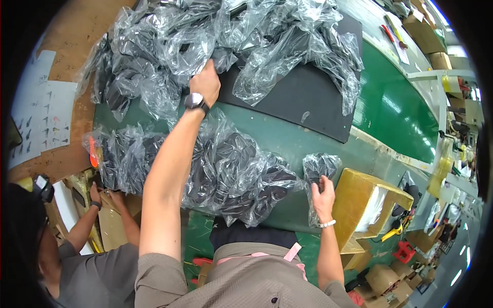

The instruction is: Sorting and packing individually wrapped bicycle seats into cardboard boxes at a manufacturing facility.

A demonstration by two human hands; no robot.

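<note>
Across the table's far side lies a heap of dark items in clear plastic bags (pixel 154 46). My left hand (pixel 207 83), with a dark watch on its wrist, reaches into the heap's near edge and is closed on a clear plastic bag (pixel 197 54); the bag's contents are hard to make out. Nearer me, a row of similar bagged dark items (pixel 226 164) runs along the table. My right hand (pixel 323 199), wearing a pale bracelet, is at the side of a single bagged dark item (pixel 319 165) right of the row. Its thumb and fingers are apart, touching or close to that bag.
A black flat board (pixel 303 102) lies under the heap on the green table (pixel 267 126). A yellowish open box (pixel 354 192) stands right of my right hand. An orange-handled tool (pixel 93 151) is at the row's left end. At lower left, a co-worker's hands (pixel 102 195) work over cardboard.
</note>
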